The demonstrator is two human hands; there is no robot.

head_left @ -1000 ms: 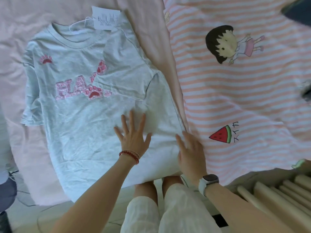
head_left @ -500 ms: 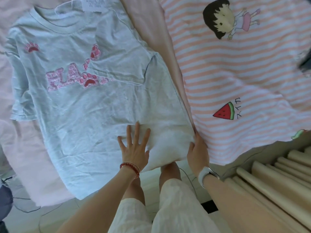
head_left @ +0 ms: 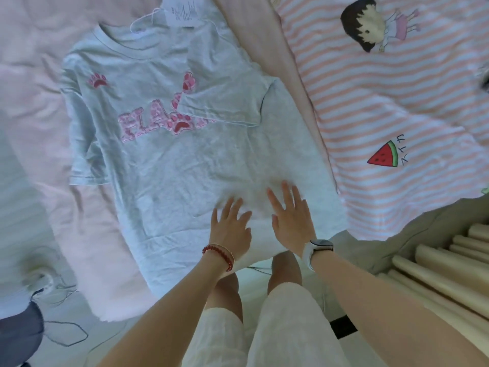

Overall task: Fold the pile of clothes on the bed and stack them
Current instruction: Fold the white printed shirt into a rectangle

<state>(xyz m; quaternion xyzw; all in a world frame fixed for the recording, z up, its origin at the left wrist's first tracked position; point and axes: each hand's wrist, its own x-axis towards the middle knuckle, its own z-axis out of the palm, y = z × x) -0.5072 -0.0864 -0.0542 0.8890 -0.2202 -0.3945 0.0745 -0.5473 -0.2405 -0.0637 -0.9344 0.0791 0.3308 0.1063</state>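
Grey T-shirt point(head_left: 169, 165) lies flat under left hand point(head_left: 230, 229) and right hand point(head_left: 292, 221), fingers straight, pressing its lower hem.

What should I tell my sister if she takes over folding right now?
Left hand: open, fingers spread, flat on the lower part of the grey T-shirt.
Right hand: open, flat on the same shirt beside the left hand, near the hem.
The shirt lies face up on the pink bed sheet, its hem hanging over the bed's edge. Its tag is at the collar.
Done: one side and its sleeve are folded in over the chest print.
Left: fold in the other side, fold the shirt up, then stack it. The striped garment lies spread out, not yet folded.
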